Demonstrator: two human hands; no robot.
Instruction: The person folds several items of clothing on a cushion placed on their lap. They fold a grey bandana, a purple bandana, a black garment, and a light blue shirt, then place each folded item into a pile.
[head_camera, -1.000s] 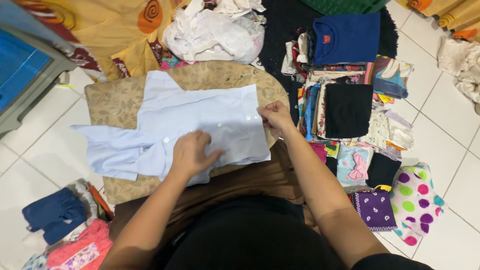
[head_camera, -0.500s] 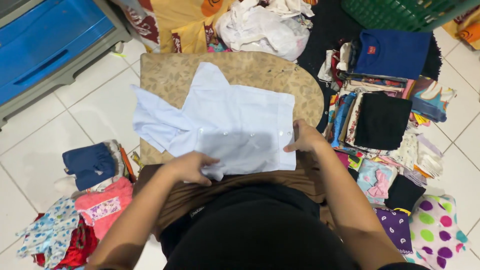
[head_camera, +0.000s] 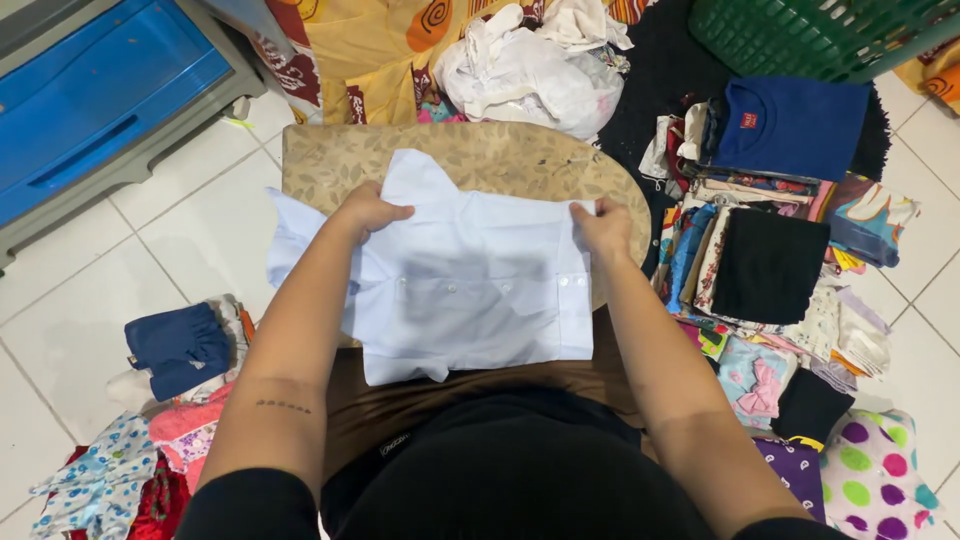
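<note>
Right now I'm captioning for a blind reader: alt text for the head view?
Both hands, left hand and right hand, grip the far edge of a white buttoned shirt on a padded ironing board, with folded clothes stacked beside it.

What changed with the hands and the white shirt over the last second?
Both hands moved from the shirt's near edge to its far edge. The left hand left the front placket and now grips the far left part by the sleeve; the right hand slid up to the far right corner. The white shirt stays buttons-up on the patterned board, and the folded piles are untouched.
</note>
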